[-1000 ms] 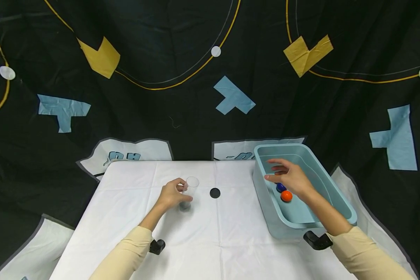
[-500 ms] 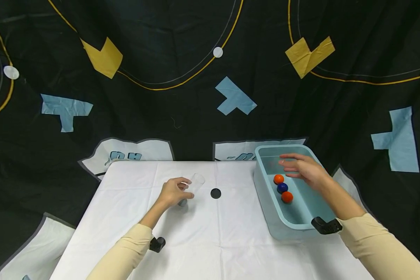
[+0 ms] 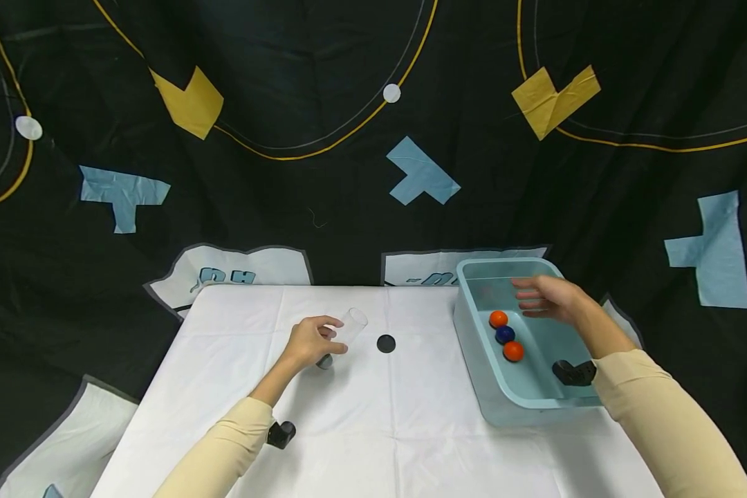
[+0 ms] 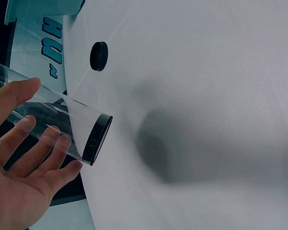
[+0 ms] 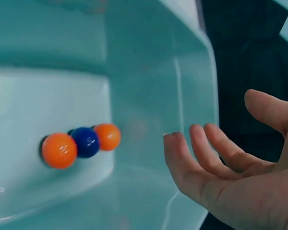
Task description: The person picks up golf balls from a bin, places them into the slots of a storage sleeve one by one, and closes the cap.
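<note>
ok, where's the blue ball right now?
In the head view the blue ball sits in the light-blue tub on the table's right side, lined up between two orange balls, below the open right hand.

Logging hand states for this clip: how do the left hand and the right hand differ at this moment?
The left hand grips a clear tube, tilted above the white tablecloth; the right hand holds nothing. The left hand's fingers curl round the tube; the right hand's are relaxed, hovering over the light blue bin with three balls. Both wear cream sleeves.
</note>
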Demonstrator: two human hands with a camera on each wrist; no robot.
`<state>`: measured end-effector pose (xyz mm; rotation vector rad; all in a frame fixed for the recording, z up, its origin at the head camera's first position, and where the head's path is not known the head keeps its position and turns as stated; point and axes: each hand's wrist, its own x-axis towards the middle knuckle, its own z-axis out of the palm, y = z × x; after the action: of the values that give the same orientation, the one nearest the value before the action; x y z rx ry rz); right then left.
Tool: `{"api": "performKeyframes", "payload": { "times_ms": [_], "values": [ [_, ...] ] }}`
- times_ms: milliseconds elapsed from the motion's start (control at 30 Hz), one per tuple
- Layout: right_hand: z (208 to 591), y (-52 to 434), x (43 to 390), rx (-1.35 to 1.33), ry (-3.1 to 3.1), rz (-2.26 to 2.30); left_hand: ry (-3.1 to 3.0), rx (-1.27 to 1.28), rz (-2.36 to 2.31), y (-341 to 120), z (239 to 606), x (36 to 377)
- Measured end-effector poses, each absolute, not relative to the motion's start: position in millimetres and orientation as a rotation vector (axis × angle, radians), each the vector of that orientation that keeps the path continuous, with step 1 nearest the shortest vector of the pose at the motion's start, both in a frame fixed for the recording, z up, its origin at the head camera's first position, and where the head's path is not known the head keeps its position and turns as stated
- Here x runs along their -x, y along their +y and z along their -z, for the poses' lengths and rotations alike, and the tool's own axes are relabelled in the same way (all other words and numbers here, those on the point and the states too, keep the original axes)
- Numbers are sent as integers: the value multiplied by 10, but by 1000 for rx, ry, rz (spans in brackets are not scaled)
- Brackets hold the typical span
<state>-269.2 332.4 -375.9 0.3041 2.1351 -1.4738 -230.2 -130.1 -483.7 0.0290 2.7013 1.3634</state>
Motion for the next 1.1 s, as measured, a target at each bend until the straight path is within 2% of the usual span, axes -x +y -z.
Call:
{"api": "performKeyframes", "payload": {
  "times_ms": [367,667,1100],
  "values": [
    [4248,3581,2830,-545,2058,1359,2695,-13,-1362,-1314,4853,2297],
    [4645,3551,2855,-706,2032,1406,2708,12,-1323,-1386,4852,2251],
    [4785,3600,2896,-836,2056,1267,2702,11,-1334,-1318,4878,2287]
  ]
}}
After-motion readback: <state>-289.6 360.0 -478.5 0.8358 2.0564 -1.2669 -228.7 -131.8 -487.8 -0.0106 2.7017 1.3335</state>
